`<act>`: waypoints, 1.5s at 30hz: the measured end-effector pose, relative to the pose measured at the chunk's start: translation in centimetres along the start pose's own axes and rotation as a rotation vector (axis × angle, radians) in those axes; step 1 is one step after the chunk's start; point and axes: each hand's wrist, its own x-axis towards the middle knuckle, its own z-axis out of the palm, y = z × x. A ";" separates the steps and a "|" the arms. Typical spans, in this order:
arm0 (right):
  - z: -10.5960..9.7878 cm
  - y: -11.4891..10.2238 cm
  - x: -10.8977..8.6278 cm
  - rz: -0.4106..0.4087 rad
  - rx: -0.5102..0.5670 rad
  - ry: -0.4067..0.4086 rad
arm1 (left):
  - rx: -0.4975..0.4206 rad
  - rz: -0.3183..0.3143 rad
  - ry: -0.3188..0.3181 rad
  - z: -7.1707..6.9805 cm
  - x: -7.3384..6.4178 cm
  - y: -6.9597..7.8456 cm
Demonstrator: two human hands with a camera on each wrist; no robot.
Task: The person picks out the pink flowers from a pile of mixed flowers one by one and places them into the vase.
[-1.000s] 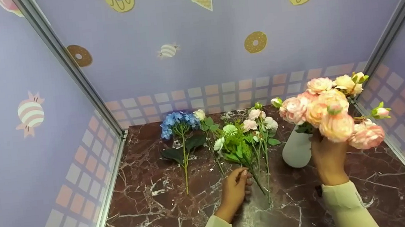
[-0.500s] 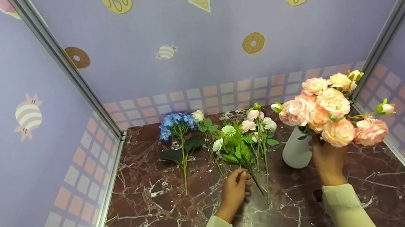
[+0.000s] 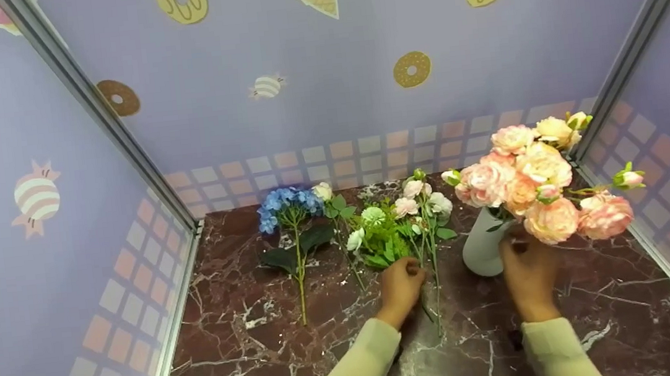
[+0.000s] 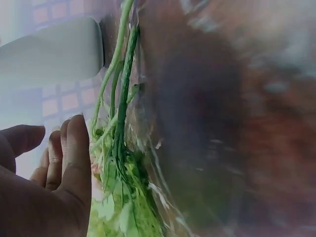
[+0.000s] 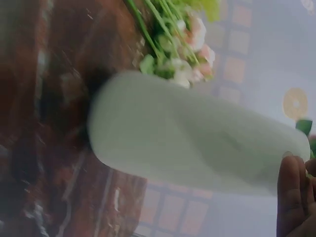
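Note:
In the head view my left hand [image 3: 402, 290] reaches over the stems of a leafy green spray with white flowers [image 3: 385, 242]. The left wrist view shows its thumb apart from lightly bent fingers, beside the green stems [image 4: 121, 108] with nothing between. My right hand [image 3: 529, 273] is beside the upper part of a white vase [image 3: 483, 247], below the blooms. In the right wrist view its fingers [image 5: 290, 192] extend along the vase near its mouth. A bunch of peach-pink artificial peonies [image 3: 542, 175] stands in the vase, leaning right; the heads hide the vase mouth from above.
Left on the marbled table [image 3: 253, 358] lies a blue hydrangea stem [image 3: 291, 211], with a white rose [image 3: 323, 191] beside it. Pale pink flowers [image 3: 413, 195] on thin stems lie between the green spray and the vase. Patterned walls [image 3: 332, 101] enclose the back and sides.
My left hand has moved up and right onto the green spray's stems. My right hand has shifted down slightly from under the peonies, which have settled lower over the vase.

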 end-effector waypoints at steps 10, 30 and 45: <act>1.3 0.3 -4.5 0.101 -0.142 -0.303 | 0.271 0.085 0.046 5.5 2.5 -3.0; 1.5 0.6 -6.4 0.009 -0.186 -0.338 | 0.353 0.088 0.128 5.3 4.6 -5.8; 0.7 1.1 -6.2 -0.045 -0.215 -0.386 | 0.150 0.031 0.104 1.3 5.7 -3.6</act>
